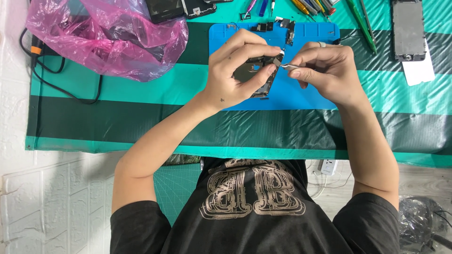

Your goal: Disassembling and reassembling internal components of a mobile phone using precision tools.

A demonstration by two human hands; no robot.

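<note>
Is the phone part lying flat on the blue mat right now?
No, the left hand holds the phone part lifted above the blue mat while the right hand works with tweezers.

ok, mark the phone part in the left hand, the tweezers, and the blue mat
phone part (256,75), head view, dark back face between the fingers of the left hand (235,70).
tweezers (288,67), head view, metal tip, pinched in the right hand (325,70).
blue mat (287,96), head view, bare area below the hands.

Taking the work mat (325,101) as landmark: phone part (258,75) held over it between left hand (235,70) and right hand (325,70), plastic bag (108,40) to its left, hand tools (310,5) behind it, phone frame (408,29) to its right.
</note>
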